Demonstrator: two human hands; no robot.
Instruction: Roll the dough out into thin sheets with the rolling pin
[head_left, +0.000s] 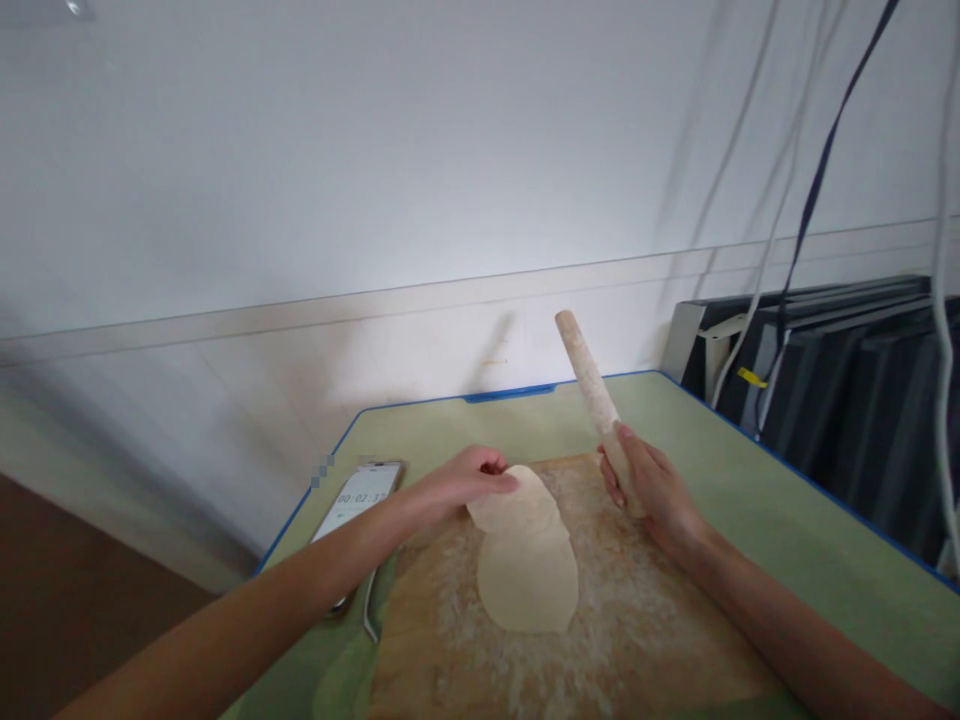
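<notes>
A thin, pale sheet of dough (529, 580) lies on a floured wooden board (637, 640). My left hand (480, 475) pinches its far edge between thumb and fingers, and the far part looks lifted or folded over the nearer part. To the right, my right hand (652, 480) is wrapped round the lower end of a flour-dusted rolling pin (589, 375). The pin is held tilted above the board, its free end pointing up and away, apart from the dough.
A phone (367, 495) showing a running timer lies left of the board, with a pale cable (370, 610) near it. The green table (750, 470) has a blue edge and meets a white wall. Dark flat panels (840, 370) and hanging cables (817, 190) are at the right.
</notes>
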